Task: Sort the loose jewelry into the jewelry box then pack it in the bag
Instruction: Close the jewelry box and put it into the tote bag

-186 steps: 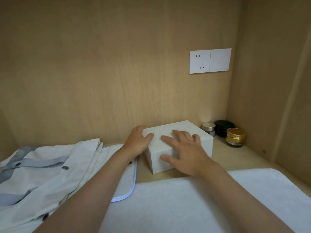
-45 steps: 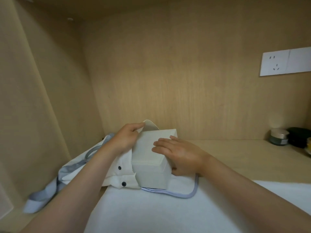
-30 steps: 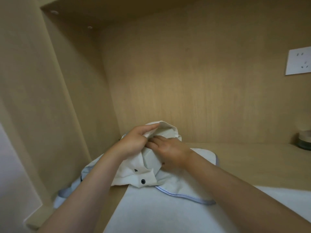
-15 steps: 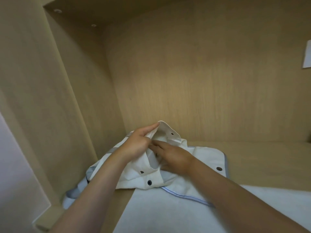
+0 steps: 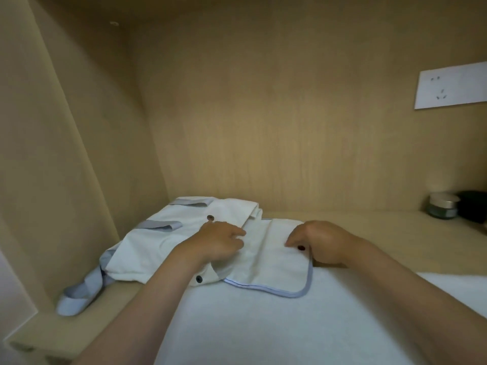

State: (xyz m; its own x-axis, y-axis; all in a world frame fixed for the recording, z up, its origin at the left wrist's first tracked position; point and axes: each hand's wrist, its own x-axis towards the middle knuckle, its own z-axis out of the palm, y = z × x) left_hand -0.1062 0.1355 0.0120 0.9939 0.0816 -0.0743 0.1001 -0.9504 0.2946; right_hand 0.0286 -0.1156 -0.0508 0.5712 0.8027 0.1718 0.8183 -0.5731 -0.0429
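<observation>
The white fabric bag [image 5: 163,243] with grey straps and dark snap buttons lies on the wooden shelf, bulging in the middle. Its flap [image 5: 271,262], edged in pale blue, is spread to the right over the white cloth. My left hand [image 5: 218,241] rests on the bag beside the fold at its mouth, fingers pointing right. My right hand [image 5: 319,241] curls round the flap's right edge, next to a dark snap button [image 5: 301,248]. The jewelry box is out of sight.
A white cloth [image 5: 263,325] covers the near part of the shelf. A small silver-lidded jar [image 5: 442,206] and a black jar [image 5: 473,209] stand at the far right. A wall socket [image 5: 453,85] sits on the back panel. The side panel stands close on the left.
The box went into the bag, and my right hand has since come out of the bag's mouth. The raised opening now lies flat, with both hands on top of the fabric.
</observation>
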